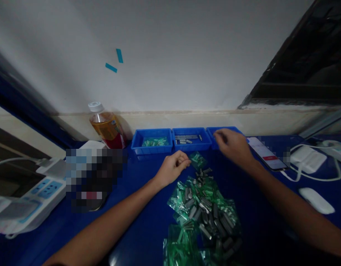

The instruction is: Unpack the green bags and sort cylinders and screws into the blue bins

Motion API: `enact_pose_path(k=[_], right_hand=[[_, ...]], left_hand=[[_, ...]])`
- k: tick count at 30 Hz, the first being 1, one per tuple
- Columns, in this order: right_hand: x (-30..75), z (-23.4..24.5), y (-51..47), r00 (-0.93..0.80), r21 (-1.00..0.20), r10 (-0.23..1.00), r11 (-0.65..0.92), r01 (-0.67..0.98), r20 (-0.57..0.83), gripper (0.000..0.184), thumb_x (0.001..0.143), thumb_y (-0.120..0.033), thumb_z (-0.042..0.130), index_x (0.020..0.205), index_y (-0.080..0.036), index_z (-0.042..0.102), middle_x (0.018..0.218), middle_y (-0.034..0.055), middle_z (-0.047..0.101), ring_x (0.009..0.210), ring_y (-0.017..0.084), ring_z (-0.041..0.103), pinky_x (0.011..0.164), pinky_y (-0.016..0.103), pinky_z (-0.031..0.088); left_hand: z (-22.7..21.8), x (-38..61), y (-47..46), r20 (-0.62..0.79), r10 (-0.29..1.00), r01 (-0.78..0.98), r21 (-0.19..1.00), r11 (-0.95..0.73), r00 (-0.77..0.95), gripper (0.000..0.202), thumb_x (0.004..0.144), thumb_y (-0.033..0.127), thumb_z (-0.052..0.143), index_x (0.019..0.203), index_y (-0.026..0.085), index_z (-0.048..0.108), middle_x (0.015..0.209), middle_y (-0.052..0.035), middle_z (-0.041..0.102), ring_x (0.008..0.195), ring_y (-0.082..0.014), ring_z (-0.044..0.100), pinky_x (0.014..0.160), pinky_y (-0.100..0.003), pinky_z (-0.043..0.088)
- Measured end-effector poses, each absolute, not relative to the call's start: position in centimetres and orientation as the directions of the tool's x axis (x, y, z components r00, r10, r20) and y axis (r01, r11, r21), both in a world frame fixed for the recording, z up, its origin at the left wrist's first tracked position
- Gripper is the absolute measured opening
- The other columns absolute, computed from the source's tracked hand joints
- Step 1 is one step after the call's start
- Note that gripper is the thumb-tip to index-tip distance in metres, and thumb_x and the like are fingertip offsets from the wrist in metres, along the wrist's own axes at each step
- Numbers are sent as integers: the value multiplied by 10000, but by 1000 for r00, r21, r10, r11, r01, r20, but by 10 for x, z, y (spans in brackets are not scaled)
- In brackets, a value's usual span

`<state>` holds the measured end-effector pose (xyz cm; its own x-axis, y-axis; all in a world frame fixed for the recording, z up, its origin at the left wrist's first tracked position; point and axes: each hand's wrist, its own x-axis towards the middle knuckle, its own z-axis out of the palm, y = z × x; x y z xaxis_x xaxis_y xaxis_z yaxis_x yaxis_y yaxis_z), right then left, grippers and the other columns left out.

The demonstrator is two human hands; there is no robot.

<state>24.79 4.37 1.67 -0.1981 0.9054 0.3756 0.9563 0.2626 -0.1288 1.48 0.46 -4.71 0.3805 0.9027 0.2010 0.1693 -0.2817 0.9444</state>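
Left hand (173, 166) is pinched shut, thumb vs. fingertips, on the edge of a green bag (197, 159). The bag is held just right of the knuckles, low over the counter (142, 221), at the far tip of the pile (206, 210). The pile lies between both forearms, long axis running front to back, nearer the left hand. It is made up of crinkly, glossy clear-green bags mixed w/ short grey metal pins, dull and roughly cylindrical.

Right hand (234, 146) is stretched over the right tray (209, 130), fingers curled down. Whether sth. is gripped can't be told. Similar pins are seen in the middle tray (191, 146), and bags in the left tray (151, 149). All three are blue plastic, set side by side.
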Motion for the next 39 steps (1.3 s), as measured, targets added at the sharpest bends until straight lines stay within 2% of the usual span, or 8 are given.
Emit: enact_pose_path(k=[2,5,11,15,24,33,36,39], right_hand=[[221,6,12,-446,-190,793,555,810,414,234,881,-311,479,1027,-165,588,892,91,647,822,216,602,736,314,455],[190,-10,-12,-561,-240,714,683,690,419,153,889,-250,486,980,-160,572,862,81,616,813,205,577,710,312,456],[181,-22,-6,-468,-364,756,640,677,458,142,908,-210,447,847,-179,570,764,40,584,727,169,556,665,286,421],[184,-22,-4,-388,-472,821,561,680,418,243,933,-223,400,748,-183,553,695,16,570,665,147,553,632,268,394],[188,-20,-5,-425,-467,792,605,644,439,80,892,-225,482,889,-181,548,772,24,583,715,151,565,662,265,418],[194,-11,-4,-514,-181,687,673,717,514,117,874,-218,466,870,-164,570,795,58,612,758,184,561,700,302,403],[228,13,21,-414,-124,784,519,846,462,189,858,-278,469,781,-164,599,774,65,632,779,202,577,729,307,396],[272,33,61,-196,-30,946,211,977,257,278,850,-344,457,807,-154,655,823,97,667,773,227,596,672,309,392]], left_hand=[[-50,14,6,196,902,76,967,-243,383,189,860,335,553,853,149,520,747,-21,633,666,-116,581,633,-228,433],[-51,13,7,195,910,-23,979,-200,366,225,838,355,591,838,146,507,683,-1,611,633,-107,574,630,-220,429],[-48,12,4,225,911,-104,974,-202,346,232,868,364,554,908,140,509,712,-25,627,658,-114,582,661,-232,446],[-48,13,0,319,879,16,938,-347,354,304,854,312,578,1102,155,504,847,-49,640,752,-137,596,694,-242,452],[-41,12,-2,280,911,275,890,-365,304,225,903,359,487,906,152,574,738,-6,626,670,-120,582,629,-219,432],[-40,12,-4,245,891,333,863,-380,382,295,931,381,412,819,157,567,650,8,615,599,-116,571,580,-218,397],[-37,14,-5,239,821,429,758,-492,519,222,903,331,472,859,163,611,683,7,631,628,-124,577,630,-246,380],[-34,14,-7,259,710,454,617,-643,655,129,844,261,562,926,202,641,844,-1,668,826,-167,596,779,-312,334]])
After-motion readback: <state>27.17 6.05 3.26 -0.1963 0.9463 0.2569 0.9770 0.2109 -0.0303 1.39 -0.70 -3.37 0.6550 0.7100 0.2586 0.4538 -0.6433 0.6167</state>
